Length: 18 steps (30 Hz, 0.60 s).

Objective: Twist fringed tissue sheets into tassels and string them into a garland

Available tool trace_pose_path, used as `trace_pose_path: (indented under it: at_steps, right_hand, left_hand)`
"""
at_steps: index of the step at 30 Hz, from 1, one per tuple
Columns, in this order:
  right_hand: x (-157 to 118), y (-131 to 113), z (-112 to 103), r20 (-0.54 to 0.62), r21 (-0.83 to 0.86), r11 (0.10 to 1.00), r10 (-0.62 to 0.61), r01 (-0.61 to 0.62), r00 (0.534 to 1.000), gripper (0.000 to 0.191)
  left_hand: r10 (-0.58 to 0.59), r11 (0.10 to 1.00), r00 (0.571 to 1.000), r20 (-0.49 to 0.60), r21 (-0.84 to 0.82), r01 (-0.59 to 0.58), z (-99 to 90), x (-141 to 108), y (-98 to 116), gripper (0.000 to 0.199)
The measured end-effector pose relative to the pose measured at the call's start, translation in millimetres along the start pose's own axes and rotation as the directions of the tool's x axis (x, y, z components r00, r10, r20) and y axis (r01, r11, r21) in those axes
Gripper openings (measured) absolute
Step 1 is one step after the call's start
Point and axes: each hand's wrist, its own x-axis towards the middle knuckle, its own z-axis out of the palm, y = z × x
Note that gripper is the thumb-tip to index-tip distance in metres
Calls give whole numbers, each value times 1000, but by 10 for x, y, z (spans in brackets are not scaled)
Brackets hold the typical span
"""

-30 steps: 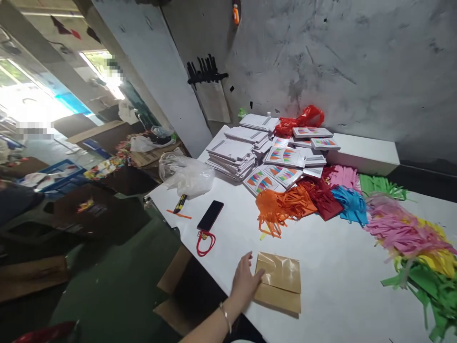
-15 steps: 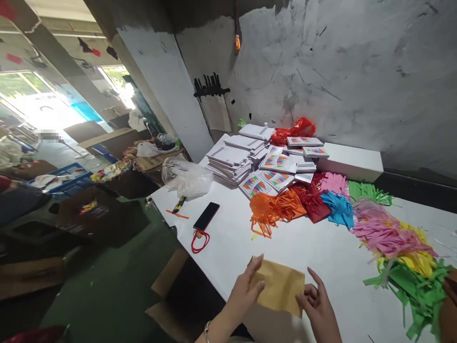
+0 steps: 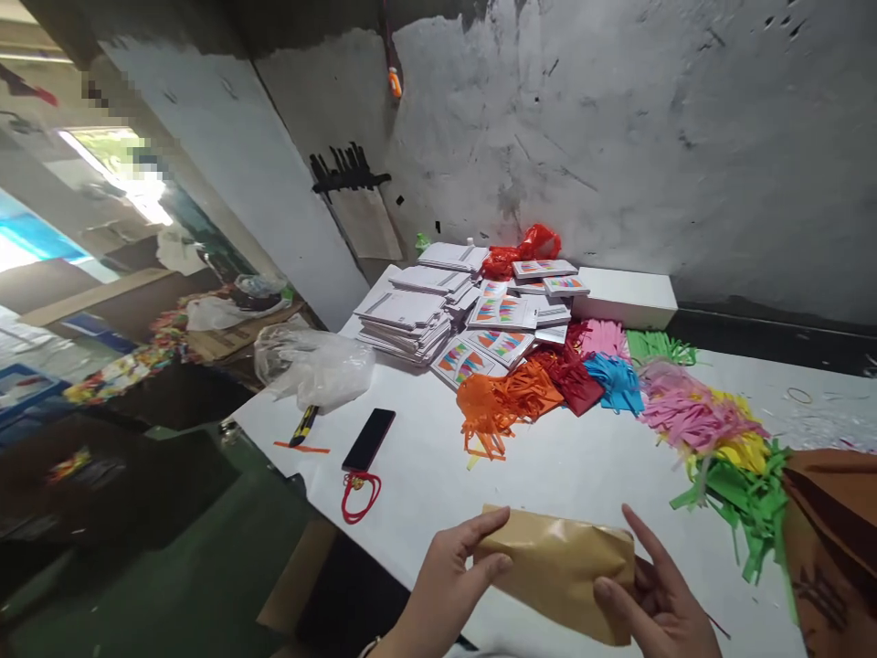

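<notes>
A tan, glossy paper piece [image 3: 558,568] is held above the white table near its front edge. My left hand [image 3: 456,580] pinches its left side between thumb and fingers. On its right side, my right hand [image 3: 661,594] has the thumb in front and the curled fingers behind, with the index finger stretched upward. Beyond the paper lie orange tassels [image 3: 507,397], dark red tassels [image 3: 575,375] and blue tassels [image 3: 617,382].
Stacks of white packets [image 3: 404,320] stand at the back, beside a white box [image 3: 627,297]. A phone [image 3: 370,439], a cutter [image 3: 304,426] and a plastic bag [image 3: 319,366] lie left. Green tassels [image 3: 746,503] and a brown bag [image 3: 836,530] are at right.
The view has turned to the right, so the table items appear further left. The paper looks larger and more bent, and my right hand now overlaps its right edge more.
</notes>
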Motion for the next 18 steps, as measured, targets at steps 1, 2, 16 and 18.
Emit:
trace_pose_path:
  at_steps: [1,2,16,18]
  right_hand:
    - [13,25,-7,10,-31,999,14,-14,1000,80]
    - [28,52,-21,14,-57,998,25,-24,1000,73]
    - [100,-91,626,688,-604,25,-488,797,537,17]
    - [126,-18,693,693,-617,22,-458,786,557,19]
  left_hand:
    - [75,992,997,1,98,-74,-34,15,15,29]
    - [155,971,988,7,181,-154,-63,29,23,24]
    - [666,425,670,328,571,-703,-147,236,-6,22]
    - [712,321,598,369,587,-744,-253,340,-3,26]
